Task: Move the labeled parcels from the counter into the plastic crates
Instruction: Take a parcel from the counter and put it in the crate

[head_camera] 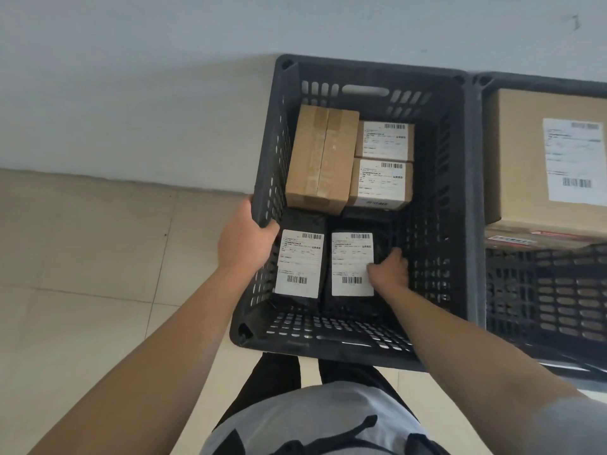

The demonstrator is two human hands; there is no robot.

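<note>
A black plastic crate (460,198) stands on the floor against the wall. Inside it lie two black bag parcels with white labels, one on the left (298,262) and one on the right (351,262). Behind them sit a tall brown box (320,157) and two small labeled boxes (386,141), (381,183). My left hand (244,239) grips the crate's left rim. My right hand (389,267) reaches into the crate, its fingers curled on the right edge of the right black parcel.
A second black crate (542,307) stands touching the first on the right, holding a large labeled cardboard box (525,152). Beige floor tiles (98,257) spread to the left. A white wall (164,60) runs behind both crates. My legs stand just before the first crate.
</note>
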